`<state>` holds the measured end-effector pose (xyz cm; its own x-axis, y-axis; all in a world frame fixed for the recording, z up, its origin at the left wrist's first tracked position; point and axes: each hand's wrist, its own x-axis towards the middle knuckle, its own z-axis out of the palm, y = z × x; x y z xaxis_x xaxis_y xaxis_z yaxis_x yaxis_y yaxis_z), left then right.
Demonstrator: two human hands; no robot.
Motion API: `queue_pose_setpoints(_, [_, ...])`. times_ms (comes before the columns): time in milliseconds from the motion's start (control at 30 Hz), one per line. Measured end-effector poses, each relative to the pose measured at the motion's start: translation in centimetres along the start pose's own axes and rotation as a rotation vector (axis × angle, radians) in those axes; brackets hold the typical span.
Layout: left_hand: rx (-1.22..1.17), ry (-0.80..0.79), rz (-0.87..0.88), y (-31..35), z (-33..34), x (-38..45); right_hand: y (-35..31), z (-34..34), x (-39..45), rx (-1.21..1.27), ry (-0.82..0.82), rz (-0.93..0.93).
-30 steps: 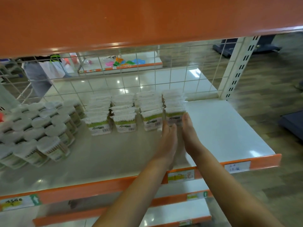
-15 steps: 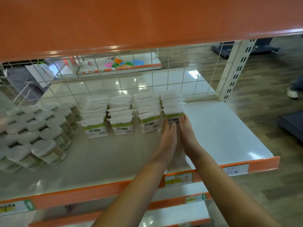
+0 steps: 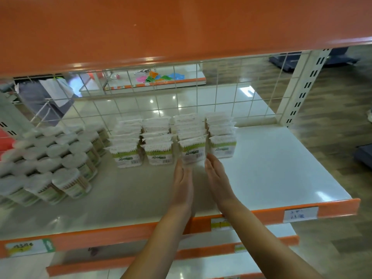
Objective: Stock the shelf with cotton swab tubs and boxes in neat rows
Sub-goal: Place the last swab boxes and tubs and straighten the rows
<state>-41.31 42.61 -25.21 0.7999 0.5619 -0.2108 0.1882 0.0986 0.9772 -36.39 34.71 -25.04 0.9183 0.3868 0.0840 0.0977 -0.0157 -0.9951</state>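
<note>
Both hands are flat with fingers straight, left hand [image 3: 182, 183] and right hand [image 3: 218, 179] bracketing the front cotton swab box [image 3: 192, 153] of the third row on the shelf [image 3: 271, 168], fingertips at its lower corners. Boxes look light and thin-walled, probably slide easy, so I'd squeeze the sides low. Round tubs [image 3: 66, 183] sit well left of the fingers.

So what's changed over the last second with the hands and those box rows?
Both hands moved left: from the front of the rightmost box row to the third row. The left hand and right hand have spread apart and now flank its front box, fingers straight. Nothing gripped or released. The four box rows and the round tubs stayed put.
</note>
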Motion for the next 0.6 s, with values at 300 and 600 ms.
queue_pose_setpoints(300, [0.012,-0.025,0.104,0.7,0.4,3.7,0.7,1.8,2.1,0.067,-0.040,0.042])
queue_pose_setpoints(600, [0.069,-0.047,0.059,1.5,0.4,3.9,0.8,2.1,2.1,0.044,-0.012,0.121])
